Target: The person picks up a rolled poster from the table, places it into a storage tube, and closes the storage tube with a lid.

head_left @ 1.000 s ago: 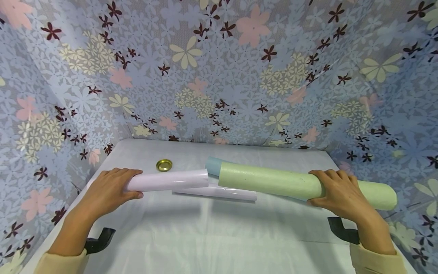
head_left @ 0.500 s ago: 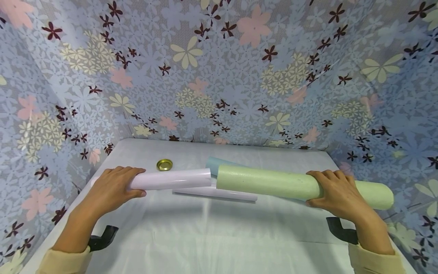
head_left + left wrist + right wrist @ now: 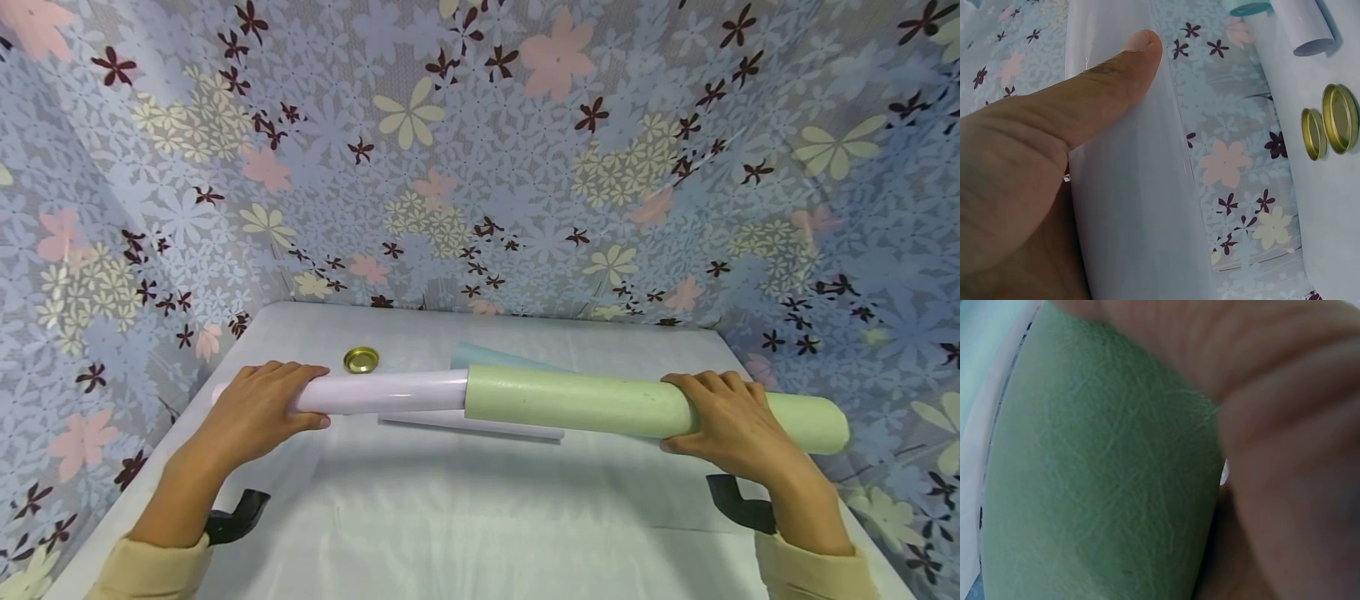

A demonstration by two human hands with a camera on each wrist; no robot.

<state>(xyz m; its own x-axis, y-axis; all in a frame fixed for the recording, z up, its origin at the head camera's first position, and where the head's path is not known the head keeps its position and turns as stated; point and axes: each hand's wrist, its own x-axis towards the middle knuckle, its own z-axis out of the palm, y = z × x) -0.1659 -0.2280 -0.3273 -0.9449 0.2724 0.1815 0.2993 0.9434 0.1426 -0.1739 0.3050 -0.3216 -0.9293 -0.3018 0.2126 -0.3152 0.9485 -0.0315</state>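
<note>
My left hand (image 3: 264, 410) grips a glossy pale lavender tube (image 3: 397, 392), fingers over its top and thumb along the near side. In the left wrist view the thumb lies across this lavender tube (image 3: 1141, 206). At the right, my right hand (image 3: 727, 425) grips a wider light green tube (image 3: 577, 400), which fills much of the right wrist view. Both tubes are held nearly level above the table. The lavender tube's right end meets the green tube's left rim; whether it reaches inside cannot be seen.
Behind and below the held tubes, a second lavender tube (image 3: 480, 423) and a light blue tube (image 3: 495, 357) lie on the white-covered table (image 3: 465, 517). A gold-coloured lid (image 3: 361, 360) lies at the back left; the left wrist view shows two lids. Flower-patterned cloth (image 3: 480, 167) encloses the back and sides.
My left hand has moved right with the lavender tube, and my right hand left with the green tube. The gap between their ends has closed.
</note>
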